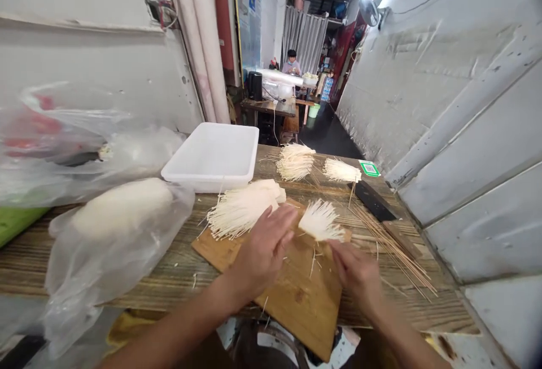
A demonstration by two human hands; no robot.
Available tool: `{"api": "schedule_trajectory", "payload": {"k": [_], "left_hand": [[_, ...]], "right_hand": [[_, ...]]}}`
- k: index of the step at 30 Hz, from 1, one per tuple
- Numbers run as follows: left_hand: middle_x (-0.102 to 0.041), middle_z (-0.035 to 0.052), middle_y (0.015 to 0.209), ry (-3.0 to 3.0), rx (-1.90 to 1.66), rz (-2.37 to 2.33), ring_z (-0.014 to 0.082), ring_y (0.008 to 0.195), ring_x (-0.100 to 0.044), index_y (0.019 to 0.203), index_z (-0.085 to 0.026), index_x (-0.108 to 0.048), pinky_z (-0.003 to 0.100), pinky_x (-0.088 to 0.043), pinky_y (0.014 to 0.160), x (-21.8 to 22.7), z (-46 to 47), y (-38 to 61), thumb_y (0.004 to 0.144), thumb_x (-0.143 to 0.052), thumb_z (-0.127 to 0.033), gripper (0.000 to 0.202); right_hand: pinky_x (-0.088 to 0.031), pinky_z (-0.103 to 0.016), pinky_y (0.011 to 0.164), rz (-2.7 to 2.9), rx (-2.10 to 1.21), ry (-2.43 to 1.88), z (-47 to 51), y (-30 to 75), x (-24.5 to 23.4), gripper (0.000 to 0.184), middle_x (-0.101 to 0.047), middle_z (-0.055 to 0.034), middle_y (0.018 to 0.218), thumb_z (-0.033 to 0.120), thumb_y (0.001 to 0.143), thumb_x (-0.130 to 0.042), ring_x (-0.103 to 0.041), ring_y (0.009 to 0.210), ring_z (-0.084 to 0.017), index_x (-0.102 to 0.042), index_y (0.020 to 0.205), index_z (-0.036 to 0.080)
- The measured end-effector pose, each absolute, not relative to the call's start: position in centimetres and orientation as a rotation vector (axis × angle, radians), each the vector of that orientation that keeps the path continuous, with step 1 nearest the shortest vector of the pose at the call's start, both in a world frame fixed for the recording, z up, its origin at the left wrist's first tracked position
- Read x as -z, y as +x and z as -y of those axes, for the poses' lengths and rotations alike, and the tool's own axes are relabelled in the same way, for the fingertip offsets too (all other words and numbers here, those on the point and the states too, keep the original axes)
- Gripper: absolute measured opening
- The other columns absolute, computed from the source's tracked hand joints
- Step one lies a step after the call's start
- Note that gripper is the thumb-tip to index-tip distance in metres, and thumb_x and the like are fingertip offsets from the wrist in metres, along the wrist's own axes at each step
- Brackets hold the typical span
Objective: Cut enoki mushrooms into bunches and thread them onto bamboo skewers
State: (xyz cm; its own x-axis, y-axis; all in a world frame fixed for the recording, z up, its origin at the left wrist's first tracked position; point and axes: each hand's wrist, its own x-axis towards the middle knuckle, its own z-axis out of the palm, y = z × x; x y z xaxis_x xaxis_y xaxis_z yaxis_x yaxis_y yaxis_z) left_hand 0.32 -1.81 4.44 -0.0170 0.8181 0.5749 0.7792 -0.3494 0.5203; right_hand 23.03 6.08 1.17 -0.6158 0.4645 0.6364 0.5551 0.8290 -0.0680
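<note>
The left hand [265, 250] lies palm down on the cutting board [296, 301], fingers loose and released, their tips resting against the stem end of the big bunch of mushrooms [243, 208]. That bunch sprawls across the board's far left corner and fans out toward the white tray [214, 154] just behind it. Over on the other side, the right hand [358, 270] sits low on the board's right edge with its fingers curled toward the small bunch of mushrooms [319, 221]. The fingertips meet the bunch's near end, though it cannot be told whether they pinch it or only touch it. The small bunch lies on the board between the two hands, its thin stems spread out away from the person. Loose strands are scattered over the wood. Farther back on the table [178, 276] lie two more bunches [295, 161], well apart from the hands. A knife [372, 200] rests to the right, with a spread of skewers [393, 245] just beside it. A plastic bag [118, 228] slumps at the left.
</note>
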Motion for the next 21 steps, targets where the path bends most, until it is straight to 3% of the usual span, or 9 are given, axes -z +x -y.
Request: {"api": "schedule_trajectory", "payload": {"k": [3,9,15,21], "left_hand": [[-0.053,0.0116,0.138,2.48,-0.996,-1.781,0.0203,0.132,-0.042,0.135,-0.013,-0.044,0.045,-0.032,0.113,-1.2,2.9,1.3,0.094,-0.038,-0.019,0.042],[-0.043,0.0167,0.144,2.654,-0.517,-1.777,0.0256,0.137,-0.035,0.14,-0.005,-0.035,0.047,-0.031,0.113,2.2,3.9,2.5,0.094,-0.041,-0.036,0.055],[-0.036,0.0158,0.149,2.639,-0.393,-1.764,0.0244,0.14,-0.028,0.144,-0.006,-0.028,0.043,-0.028,0.114,2.9,3.8,2.5,0.094,-0.039,-0.044,0.063],[-0.037,0.0159,0.148,2.642,-0.363,-1.724,0.0244,0.14,-0.027,0.143,-0.007,-0.029,0.042,-0.031,0.113,3.0,3.8,2.4,0.094,-0.04,-0.042,0.062]], "right_hand": [[-0.054,-0.025,0.061,2.417,0.117,-0.751,-3.9,22.2,1.7,0.026,-0.071,-0.0079,0.079,0.011,0.092,-0.043,-0.067,0.069,-0.016,-0.067,0.103,0.013],[-0.052,-0.032,0.07,2.476,0.055,-0.878,-1.8,22.8,2.7,0.025,-0.067,-0.0109,0.086,0.013,0.093,-0.043,-0.061,0.077,-0.02,-0.064,0.107,0.011],[-0.048,-0.025,0.063,2.574,0.053,-0.936,-1.3,25.0,2.3,0.024,-0.065,-0.0069,0.087,0.014,0.095,-0.04,-0.059,0.073,-0.016,-0.06,0.106,0.014],[-0.045,-0.027,0.053,2.684,-0.031,-0.741,-1.9,24.8,2.5,0.021,-0.063,-0.0058,0.079,0.009,0.089,-0.044,-0.057,0.065,-0.017,-0.058,0.105,0.01]]}}
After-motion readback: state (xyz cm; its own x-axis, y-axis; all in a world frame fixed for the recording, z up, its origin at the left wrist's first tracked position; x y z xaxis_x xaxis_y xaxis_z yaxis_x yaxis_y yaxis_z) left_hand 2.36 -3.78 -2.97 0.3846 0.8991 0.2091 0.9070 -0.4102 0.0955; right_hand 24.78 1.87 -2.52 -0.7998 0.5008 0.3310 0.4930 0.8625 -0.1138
